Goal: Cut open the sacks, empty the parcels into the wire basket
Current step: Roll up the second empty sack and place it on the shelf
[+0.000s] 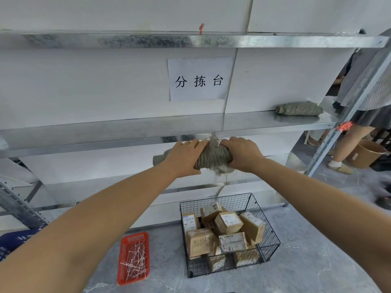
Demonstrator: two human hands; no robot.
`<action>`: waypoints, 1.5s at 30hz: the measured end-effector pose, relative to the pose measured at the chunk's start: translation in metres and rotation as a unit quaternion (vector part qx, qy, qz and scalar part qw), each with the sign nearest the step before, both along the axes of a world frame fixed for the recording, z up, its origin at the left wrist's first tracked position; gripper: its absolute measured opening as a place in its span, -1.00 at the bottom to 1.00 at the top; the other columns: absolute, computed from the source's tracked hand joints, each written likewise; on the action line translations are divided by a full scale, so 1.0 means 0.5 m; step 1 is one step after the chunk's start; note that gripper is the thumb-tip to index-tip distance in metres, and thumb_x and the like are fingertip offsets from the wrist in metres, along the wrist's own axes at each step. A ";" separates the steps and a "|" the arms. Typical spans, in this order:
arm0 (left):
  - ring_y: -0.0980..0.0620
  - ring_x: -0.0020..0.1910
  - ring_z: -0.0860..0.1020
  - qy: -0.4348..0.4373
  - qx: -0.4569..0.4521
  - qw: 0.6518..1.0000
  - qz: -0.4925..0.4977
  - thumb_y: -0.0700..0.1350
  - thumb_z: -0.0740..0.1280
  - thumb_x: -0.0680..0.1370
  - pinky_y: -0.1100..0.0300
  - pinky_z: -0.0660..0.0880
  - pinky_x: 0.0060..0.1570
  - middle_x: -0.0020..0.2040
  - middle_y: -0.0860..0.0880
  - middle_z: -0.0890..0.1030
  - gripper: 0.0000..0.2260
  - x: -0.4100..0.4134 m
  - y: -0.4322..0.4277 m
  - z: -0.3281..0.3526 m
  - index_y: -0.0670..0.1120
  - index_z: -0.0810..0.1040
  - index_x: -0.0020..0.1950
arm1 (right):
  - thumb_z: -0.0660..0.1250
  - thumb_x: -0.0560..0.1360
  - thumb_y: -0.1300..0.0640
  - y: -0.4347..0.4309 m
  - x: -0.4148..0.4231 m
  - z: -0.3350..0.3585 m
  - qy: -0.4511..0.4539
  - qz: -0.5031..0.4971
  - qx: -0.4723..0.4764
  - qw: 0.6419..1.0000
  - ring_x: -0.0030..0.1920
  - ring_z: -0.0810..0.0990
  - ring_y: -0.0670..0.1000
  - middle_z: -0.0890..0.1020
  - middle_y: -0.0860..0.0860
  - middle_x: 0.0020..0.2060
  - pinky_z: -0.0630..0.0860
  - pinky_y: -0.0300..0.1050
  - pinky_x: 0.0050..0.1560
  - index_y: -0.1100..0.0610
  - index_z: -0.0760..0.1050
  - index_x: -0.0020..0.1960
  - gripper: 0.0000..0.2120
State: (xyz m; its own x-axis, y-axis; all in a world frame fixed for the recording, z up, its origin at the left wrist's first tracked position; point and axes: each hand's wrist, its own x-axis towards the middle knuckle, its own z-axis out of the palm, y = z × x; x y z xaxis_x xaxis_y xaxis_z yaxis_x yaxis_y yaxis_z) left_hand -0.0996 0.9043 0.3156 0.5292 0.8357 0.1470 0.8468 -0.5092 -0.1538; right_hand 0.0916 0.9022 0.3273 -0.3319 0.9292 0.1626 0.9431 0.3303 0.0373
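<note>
**Rolled sack held level in both your hands**

Your left hand (186, 157) and right hand (241, 154) each wrap their fingers around a rolled-up sack (213, 157), gripping it side by side. Its long axis runs left to right, about level and parallel to the metal shelf (105, 144) behind it. One end sticks out past your left hand, and a frayed edge pokes up between your hands.

The roll is in the air in front of the shelf, above the wire basket (268, 220) on the floor, which holds brown parcels (228, 223). Their white labels are too small to read. One box shows large characters that are only partly legible.

A paper sign (200, 79) on the wall reads "分拣台". A second rolled sack (299, 108) lies lengthwise on the shelf to the right. A red tray (135, 235) of white strips sits left of the basket.
</note>
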 end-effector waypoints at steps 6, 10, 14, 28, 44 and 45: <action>-0.09 0.13 0.51 -0.113 -0.172 0.979 0.008 0.04 0.39 0.44 0.03 0.49 0.08 0.21 -0.11 0.52 -0.38 0.014 -0.002 0.022 -0.03 0.21 0.42 | 0.56 0.05 0.25 -0.008 0.027 -0.032 0.005 0.059 0.235 0.970 -0.29 0.59 0.19 0.60 0.12 -0.25 0.53 0.01 -0.26 0.12 0.58 -0.07 -0.54; -0.10 0.13 0.51 -0.055 -0.058 0.997 0.021 -0.01 0.30 0.51 0.03 0.51 -0.01 0.19 -0.10 0.52 -0.49 0.016 -0.012 0.020 -0.07 0.21 0.40 | 0.60 0.15 0.03 -0.017 0.021 -0.024 -0.071 0.012 0.142 0.987 0.35 0.33 0.31 0.40 0.23 0.29 0.22 0.34 0.32 0.09 0.33 0.37 -0.14; -0.12 0.16 0.50 0.014 0.035 0.999 0.002 -0.03 0.23 0.56 0.01 0.47 0.01 0.26 -0.11 0.47 -0.56 0.015 -0.021 0.006 -0.11 0.23 0.39 | 0.48 0.28 -0.17 -0.023 0.006 0.001 -0.094 0.046 -0.021 0.994 0.51 -0.18 0.23 -0.03 0.11 0.52 -0.20 0.27 0.45 0.02 -0.12 0.53 0.06; -0.05 0.34 0.35 -0.045 -0.022 0.999 -0.019 0.19 0.34 0.43 0.05 0.41 0.22 0.40 -0.06 0.31 -0.31 0.007 -0.009 0.017 -0.04 0.19 0.45 | 0.33 0.42 0.15 -0.009 0.016 -0.002 -0.052 0.061 0.051 0.995 0.08 0.53 0.19 0.53 0.12 0.07 0.41 0.01 0.00 0.01 0.32 0.37 -0.46; -0.06 0.08 0.53 -0.104 -0.063 0.993 0.014 0.14 0.37 0.43 0.13 0.41 -0.11 0.15 -0.03 0.53 -0.47 0.068 -0.013 0.026 -0.09 0.30 0.25 | 0.53 0.18 0.08 -0.037 0.105 -0.051 -0.012 0.055 0.130 0.990 0.09 0.56 0.25 0.54 0.18 0.12 0.47 0.18 0.11 0.09 0.35 0.33 -0.24; -0.06 0.07 0.53 -0.102 -0.054 0.993 0.006 0.15 0.37 0.43 0.11 0.43 -0.10 0.15 -0.03 0.54 -0.47 0.075 -0.014 0.023 -0.09 0.29 0.26 | 0.50 0.23 0.05 -0.043 0.117 -0.049 -0.018 0.038 0.105 0.994 0.16 0.52 0.25 0.50 0.18 0.20 0.39 0.18 0.21 0.08 0.32 0.38 -0.24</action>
